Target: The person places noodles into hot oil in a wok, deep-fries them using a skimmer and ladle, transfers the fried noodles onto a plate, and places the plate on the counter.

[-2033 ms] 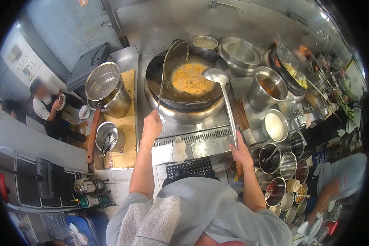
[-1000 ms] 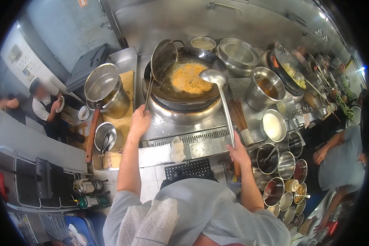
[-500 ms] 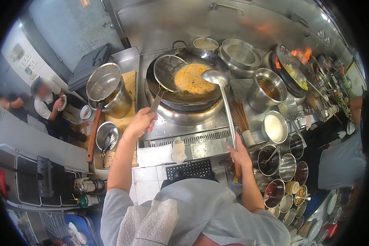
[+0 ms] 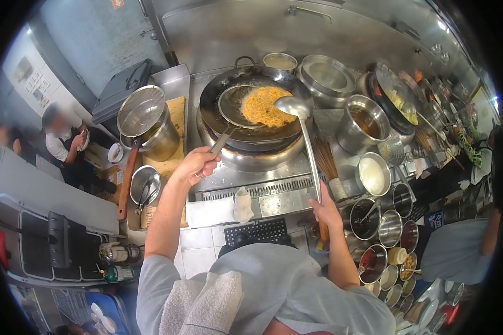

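My left hand (image 4: pixel 200 165) is closed around the handle of a round strainer (image 4: pixel 232 104), which dips into the large dark wok (image 4: pixel 213 95) on the stove. Yellow noodles (image 4: pixel 265 104) lie in the wok's liquid, against or over the strainer's right part; I cannot tell how much of them it carries. My right hand (image 4: pixel 327 211) grips the long handle of a metal ladle (image 4: pixel 309 142). The ladle's bowl rests at the right edge of the noodles and hides a little of them.
A mesh strainer (image 4: pixel 142 111) sits across a steel pot (image 4: pixel 163 142) at left. To the right stand a bamboo brush (image 4: pixel 331 167), a pot of brown liquid (image 4: pixel 369 125), a bowl of white contents (image 4: pixel 373 174) and a second wok (image 4: pixel 394 100). A co-worker's sleeve (image 4: pixel 452 251) shows far right.
The strainer has moved right and tipped flatter, in toward the noodles, with my left hand following slightly. My ladle hand stays nearly still. Flames at the second wok have shrunk.
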Demonstrator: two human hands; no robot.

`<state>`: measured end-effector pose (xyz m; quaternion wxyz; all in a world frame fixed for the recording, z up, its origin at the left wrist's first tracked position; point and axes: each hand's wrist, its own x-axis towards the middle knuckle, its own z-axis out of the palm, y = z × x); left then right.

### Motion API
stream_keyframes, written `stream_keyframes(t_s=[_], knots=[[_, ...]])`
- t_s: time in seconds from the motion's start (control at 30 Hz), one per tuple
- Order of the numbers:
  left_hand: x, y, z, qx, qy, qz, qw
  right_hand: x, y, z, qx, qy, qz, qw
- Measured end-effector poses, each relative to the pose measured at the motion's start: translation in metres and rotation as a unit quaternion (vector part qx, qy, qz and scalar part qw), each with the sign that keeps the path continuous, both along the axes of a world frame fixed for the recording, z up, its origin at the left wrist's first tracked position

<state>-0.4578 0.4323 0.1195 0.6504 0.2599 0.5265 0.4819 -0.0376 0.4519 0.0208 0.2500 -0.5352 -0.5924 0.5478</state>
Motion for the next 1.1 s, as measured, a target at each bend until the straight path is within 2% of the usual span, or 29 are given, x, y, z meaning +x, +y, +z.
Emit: stream_keyframes(t_s=[0.23, 0.6, 0.73, 0.93, 1.1], knots=[[-0.001, 0.003, -0.004, 0.006, -0.002, -0.039, 0.999, 0.0, -0.001, 0.005, -0.002, -0.015, 0.003, 1.0], [-0.011, 0.0, -0.01, 0.02, -0.107, -0.008, 0.994, 0.001, 0.0, 0.002, -0.008, -0.009, 0.0, 1.0], [-0.016, -0.009, 0.008, 0.023, -0.11, 0.013, 0.994, 0.003, -0.001, 0.001, -0.014, 0.007, -0.001, 1.0], [-0.025, -0.023, 0.024, 0.029, -0.007, 0.05, 0.998, 0.002, 0.0, -0.004, -0.018, 0.022, -0.006, 1.0], [-0.031, -0.034, 0.043, 0.045, 0.144, 0.076, 0.986, 0.002, 0.0, -0.002, -0.014, 0.018, -0.009, 1.0]])
